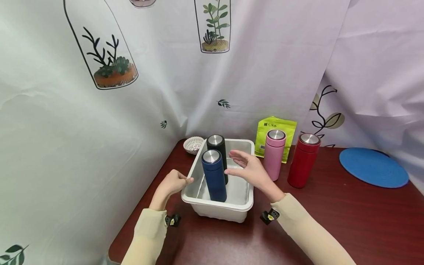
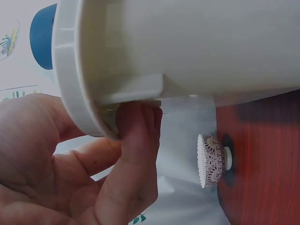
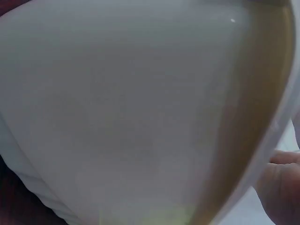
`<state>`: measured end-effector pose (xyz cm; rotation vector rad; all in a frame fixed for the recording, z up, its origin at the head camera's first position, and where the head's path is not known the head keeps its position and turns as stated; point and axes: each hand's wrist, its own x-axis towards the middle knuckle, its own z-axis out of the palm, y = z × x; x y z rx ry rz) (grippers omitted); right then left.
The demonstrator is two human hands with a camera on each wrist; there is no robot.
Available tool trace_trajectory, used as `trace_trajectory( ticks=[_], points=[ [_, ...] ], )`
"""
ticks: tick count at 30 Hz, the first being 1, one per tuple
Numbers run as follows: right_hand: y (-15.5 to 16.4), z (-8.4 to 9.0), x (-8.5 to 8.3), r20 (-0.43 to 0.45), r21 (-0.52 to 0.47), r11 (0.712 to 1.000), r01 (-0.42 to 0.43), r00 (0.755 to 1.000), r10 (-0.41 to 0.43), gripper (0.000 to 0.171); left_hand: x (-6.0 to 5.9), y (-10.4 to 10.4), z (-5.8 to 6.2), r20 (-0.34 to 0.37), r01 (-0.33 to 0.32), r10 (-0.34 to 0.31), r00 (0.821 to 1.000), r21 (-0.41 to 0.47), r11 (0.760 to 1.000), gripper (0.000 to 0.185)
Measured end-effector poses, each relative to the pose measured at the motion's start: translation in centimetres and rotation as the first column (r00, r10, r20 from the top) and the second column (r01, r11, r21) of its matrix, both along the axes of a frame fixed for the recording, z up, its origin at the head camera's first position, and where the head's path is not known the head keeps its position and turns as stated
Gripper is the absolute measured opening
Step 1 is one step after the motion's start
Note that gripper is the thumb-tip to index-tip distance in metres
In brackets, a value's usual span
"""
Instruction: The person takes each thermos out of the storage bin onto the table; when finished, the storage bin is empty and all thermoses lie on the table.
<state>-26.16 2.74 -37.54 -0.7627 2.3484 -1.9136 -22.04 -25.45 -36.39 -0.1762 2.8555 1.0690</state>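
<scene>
A white plastic tub (image 1: 216, 204) stands on the dark red table (image 1: 331, 221). Inside it a blue bottle (image 1: 214, 176) stands upright in front of a black bottle (image 1: 216, 145), both with steel caps. My left hand (image 1: 183, 180) grips the tub's left rim; in the left wrist view the left hand's fingers (image 2: 133, 136) curl under the tub's rim (image 2: 70, 70). My right hand (image 1: 236, 163) hovers open over the tub, just right of the blue bottle, fingers straight. The right wrist view is filled by the tub's wall (image 3: 131, 112), with a fingertip (image 3: 281, 187) at its edge.
A pink bottle (image 1: 274, 154) and a red bottle (image 1: 303, 160) stand right of the tub. A green pouch (image 1: 276, 123) leans behind the pink one. A blue round mat (image 1: 372, 167) lies far right, a small white lace bowl (image 1: 193, 144) at the back left. Printed curtains close in behind.
</scene>
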Motion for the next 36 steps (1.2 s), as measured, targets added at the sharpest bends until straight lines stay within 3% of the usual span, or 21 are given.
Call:
trace_trajectory(
  ticks=[8, 20, 30, 36],
  points=[
    [-1.5, -0.8, -0.4, -0.006, 0.071, 0.996, -0.045, 0.999, 0.046, 0.075, 0.0, 0.2, -0.2, 0.013, -0.009, 0.009, 1.000, 0.023, 1.000, 0.030],
    [-2.8, -1.0, -0.5, -0.026, 0.202, 0.979, -0.030, 0.999, 0.036, 0.083, 0.0, 0.4, -0.3, 0.018, -0.011, 0.011, 1.000, 0.019, 1.000, 0.029],
    [-3.8, -1.1, -0.9, -0.094, 0.290, 0.957, -0.022, 0.994, 0.051, 0.067, -0.1, 0.3, -0.2, 0.014, 0.001, -0.001, 1.000, 0.014, 1.000, 0.030],
    [-4.2, -1.1, -1.1, -0.137, 0.320, 0.947, 0.015, 0.990, 0.031, 0.058, -0.2, 0.1, -0.2, 0.034, -0.024, 0.023, 0.999, 0.027, 0.999, 0.030]
  ],
)
